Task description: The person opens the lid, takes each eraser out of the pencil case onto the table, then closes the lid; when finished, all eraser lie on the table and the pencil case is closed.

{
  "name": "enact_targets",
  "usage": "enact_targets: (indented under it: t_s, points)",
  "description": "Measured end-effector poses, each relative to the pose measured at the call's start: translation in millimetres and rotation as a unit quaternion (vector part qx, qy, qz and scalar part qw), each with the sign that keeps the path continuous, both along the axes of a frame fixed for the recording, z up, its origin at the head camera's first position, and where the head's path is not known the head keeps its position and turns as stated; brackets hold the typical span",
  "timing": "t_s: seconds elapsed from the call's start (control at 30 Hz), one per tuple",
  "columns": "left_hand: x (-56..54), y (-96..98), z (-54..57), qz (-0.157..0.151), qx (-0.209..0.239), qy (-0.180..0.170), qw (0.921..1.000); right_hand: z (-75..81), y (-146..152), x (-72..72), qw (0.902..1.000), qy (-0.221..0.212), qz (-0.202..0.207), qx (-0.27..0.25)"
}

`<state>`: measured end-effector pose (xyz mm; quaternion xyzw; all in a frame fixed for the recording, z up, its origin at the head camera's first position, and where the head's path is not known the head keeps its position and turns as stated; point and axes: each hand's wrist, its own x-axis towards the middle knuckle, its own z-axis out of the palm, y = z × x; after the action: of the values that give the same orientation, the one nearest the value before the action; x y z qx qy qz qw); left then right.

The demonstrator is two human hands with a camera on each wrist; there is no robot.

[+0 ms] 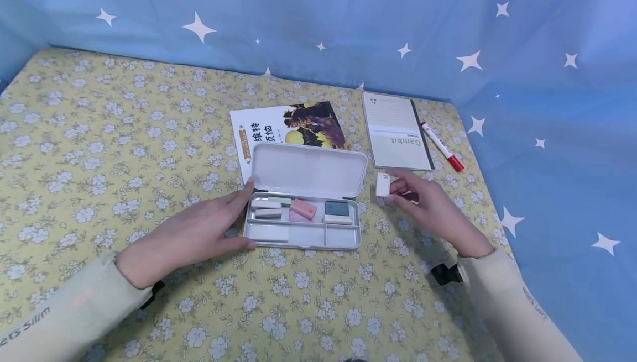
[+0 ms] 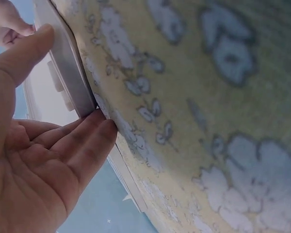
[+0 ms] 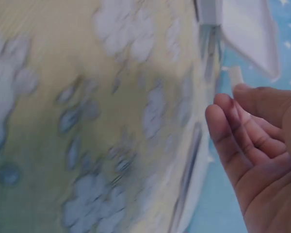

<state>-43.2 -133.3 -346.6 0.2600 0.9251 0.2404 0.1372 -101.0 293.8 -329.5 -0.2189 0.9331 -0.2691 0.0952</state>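
Observation:
An open white pencil case (image 1: 308,171) lies on the table with its lid raised. Inside are a pink eraser (image 1: 302,209), a dark teal block (image 1: 337,209) and several white or pale blocks. My left hand (image 1: 191,232) holds the left end of the case, thumb at the front corner, fingers by the hinge side; the left wrist view shows this hand (image 2: 43,160) against the case's edge (image 2: 70,63). To the right of the case, my right hand (image 1: 430,204) pinches a small white eraser (image 1: 382,184) between thumb and fingers, raised off the table; the eraser (image 3: 236,75) shows in the right wrist view.
Behind the case lies a book (image 1: 293,124) with an illustrated cover, partly hidden by the lid. A notebook (image 1: 398,130) marked Gambit sits farther right, beside a red-and-white marker (image 1: 442,146). Blue star-patterned cloth (image 1: 318,14) hangs behind the flowered tablecloth (image 1: 124,146).

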Motion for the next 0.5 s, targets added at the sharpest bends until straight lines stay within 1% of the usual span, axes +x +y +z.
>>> enact_targets:
  t_s: [0.27,0.5]
  points:
    - [1.5,-0.4,0.3,0.001,0.0,-0.003,1.0,-17.6,16,-13.8,0.9991,-0.034,-0.024,0.007]
    - [0.6,0.2,-0.5,-0.001,0.001,0.001,1.0,-22.0,22,-23.7,0.9975,-0.06,-0.034,-0.008]
